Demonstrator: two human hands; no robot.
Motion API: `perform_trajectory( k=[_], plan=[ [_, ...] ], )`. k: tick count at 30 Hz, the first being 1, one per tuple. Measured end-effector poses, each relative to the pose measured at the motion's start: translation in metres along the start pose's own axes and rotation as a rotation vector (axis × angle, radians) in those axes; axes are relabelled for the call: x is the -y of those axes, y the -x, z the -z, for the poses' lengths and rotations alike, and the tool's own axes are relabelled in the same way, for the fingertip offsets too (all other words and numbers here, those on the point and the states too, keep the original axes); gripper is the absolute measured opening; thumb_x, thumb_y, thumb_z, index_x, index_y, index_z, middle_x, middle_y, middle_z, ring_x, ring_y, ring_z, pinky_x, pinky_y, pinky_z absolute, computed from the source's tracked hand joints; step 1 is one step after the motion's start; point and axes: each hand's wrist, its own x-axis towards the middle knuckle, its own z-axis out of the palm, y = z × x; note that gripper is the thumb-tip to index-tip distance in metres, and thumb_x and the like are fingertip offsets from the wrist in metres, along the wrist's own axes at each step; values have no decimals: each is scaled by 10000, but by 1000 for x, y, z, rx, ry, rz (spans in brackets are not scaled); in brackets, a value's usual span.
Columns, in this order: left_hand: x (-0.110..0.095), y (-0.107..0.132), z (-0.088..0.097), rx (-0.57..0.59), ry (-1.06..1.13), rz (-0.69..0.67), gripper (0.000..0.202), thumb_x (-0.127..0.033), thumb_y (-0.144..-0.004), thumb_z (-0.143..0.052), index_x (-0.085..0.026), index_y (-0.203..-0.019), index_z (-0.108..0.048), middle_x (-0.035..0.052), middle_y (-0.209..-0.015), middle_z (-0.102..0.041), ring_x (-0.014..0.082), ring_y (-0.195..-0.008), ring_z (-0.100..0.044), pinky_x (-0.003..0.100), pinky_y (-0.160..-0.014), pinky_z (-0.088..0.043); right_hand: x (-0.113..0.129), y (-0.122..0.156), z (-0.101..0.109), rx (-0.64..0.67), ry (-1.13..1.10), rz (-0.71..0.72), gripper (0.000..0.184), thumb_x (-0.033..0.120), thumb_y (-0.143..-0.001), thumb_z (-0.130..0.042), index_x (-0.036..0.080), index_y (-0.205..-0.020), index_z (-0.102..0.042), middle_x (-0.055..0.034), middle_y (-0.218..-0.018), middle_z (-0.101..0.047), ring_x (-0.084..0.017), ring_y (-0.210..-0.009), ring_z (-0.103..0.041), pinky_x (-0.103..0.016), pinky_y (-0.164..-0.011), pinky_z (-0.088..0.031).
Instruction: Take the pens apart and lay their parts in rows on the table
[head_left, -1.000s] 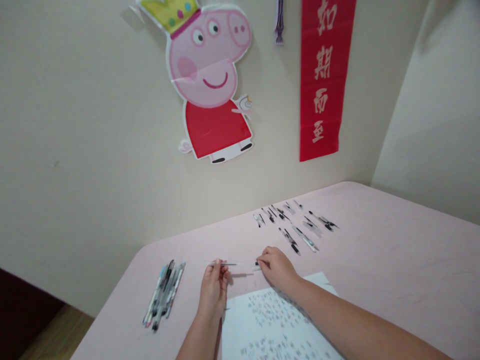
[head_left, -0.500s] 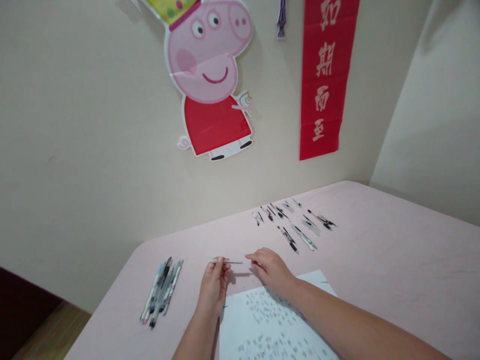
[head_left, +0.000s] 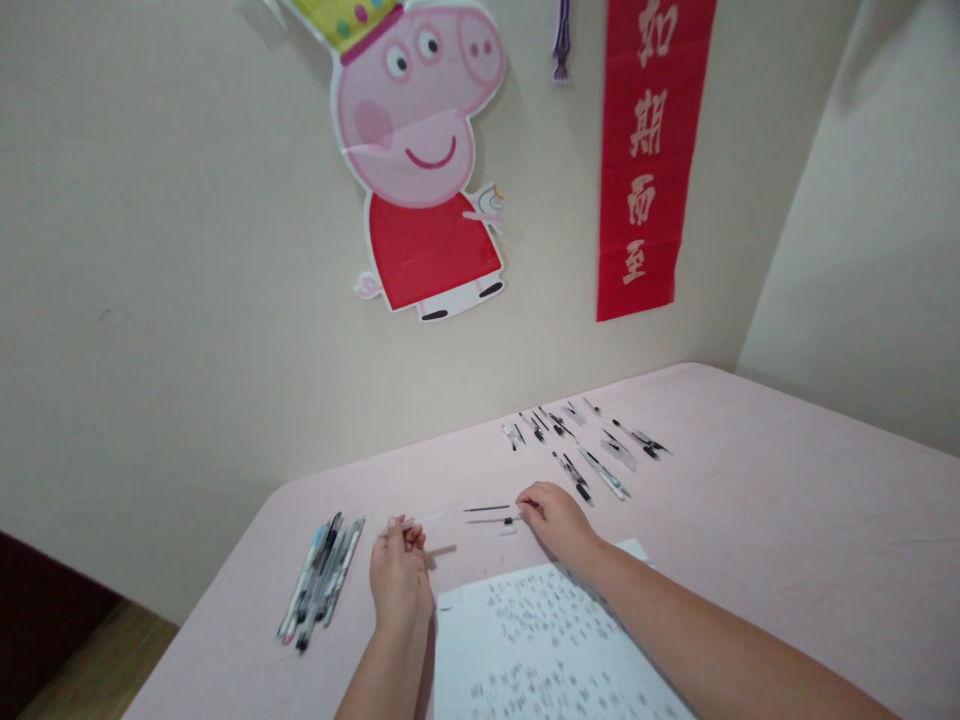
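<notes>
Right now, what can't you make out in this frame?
- Head view, left hand: its fingers pinch a thin clear piece; too small and pale to identify.
- Right hand: its fingertips cover one end of the thin parts on the table.
- Sheet: writing blurred, unreadable; lower part cut off by the frame's bottom edge.
- Pen parts near the wall: too small to tell apart.

paper (head_left: 547,650): bottom cut off by the edge, writing too blurry to read
pig picture (head_left: 420,150): crown top cut off
small pen parts (head_left: 581,445): too tiny to tell
</notes>
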Motion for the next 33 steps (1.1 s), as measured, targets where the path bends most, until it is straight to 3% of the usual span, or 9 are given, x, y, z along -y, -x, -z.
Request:
perform_trajectory(
  k=[5, 10, 13, 16, 21, 25, 28, 30, 33],
  plan=[
    [3, 20, -9, 129, -83, 227, 132, -93, -842, -539, -125, -725, -589, -21, -590, -599, 36, -466, -556, 94, -448, -461, -3, 1, -1, -11, 70, -37, 151, 111, -792, -543, 176, -755, -674, -41, -798, -642, -181, -828, -555, -290, -779, -405],
    [7, 31, -11, 280, -169, 345, 90, -70, -825, -573, -114, -752, -601, 17, -666, -660, 42, -477, -592, 107, -454, -495, -2, 1, -5, -38, 58, -3, 167, 71, -755, -557, 170, -811, -679, -54, -846, -636, -193, -870, -549, -306, -811, -414],
    [9, 33, -11, 317, -197, 390, 65, -78, -790, -629, -118, -749, -597, 29, -703, -682, 54, -491, -613, 123, -474, -519, 7, 3, -3, -88, -47, 102, 201, 82, -793, -520, 179, -890, -668, -58, -876, -639, -191, -889, -551, -321, -826, -417],
    [11, 35, -11, 353, -190, 410, 77, -96, -767, -664, -119, -753, -592, 29, -709, -688, 65, -512, -628, 138, -496, -537, 22, 9, 2, -22, -124, 246, 194, 151, -857, -486, 185, -927, -664, -62, -869, -644, -183, -865, -555, -314, -805, -419],
    [14, 38, -9, 440, -192, 409, 162, -165, -706, -738, -116, -744, -588, 8, -634, -658, 80, -521, -624, 155, -510, -535, 41, 20, 2, 173, 10, 309, 230, 233, -869, -507, 209, -1040, -659, -54, -870, -662, -183, -831, -558, -289, -762, -409],
    [16, 40, -5, 410, -197, 354, 239, -320, -729, -717, -122, -777, -593, 15, -654, -646, 74, -500, -598, 149, -449, -486, 42, 19, 4, 180, 143, 210, 235, 202, -874, -477, 189, -990, -681, -61, -857, -669, -183, -828, -569, -277, -748, -397],
    [18, 43, -4, 404, -264, 352, 356, -463, -741, -664, -129, -673, -562, -15, -543, -572, 45, -379, -484, 138, -359, -382, 37, 16, 8, 183, 212, 147, 213, 209, -859, -493, 183, -924, -695, -60, -828, -669, -186, -819, -578, -273, -730, -392],
    [19, 45, -3, 481, -370, 320, 409, -517, -733, -643, -143, -608, -533, -33, -474, -520, 40, -336, -419, 143, -337, -327, 35, 15, 10, 202, 224, 148, 202, 208, -843, -506, 194, -914, -696, -54, -834, -676, -186, -824, -584, -270, -732, -390],
    [20, 47, -2, 616, -532, 150, 407, -503, -723, -656, -166, -552, -505, -43, -418, -473, 50, -344, -401, 149, -355, -293, 34, 17, 9, 241, 227, 185, 203, 184, -816, -522, 210, -924, -692, -47, -856, -684, -187, -833, -588, -271, -742, -388]
  ],
)
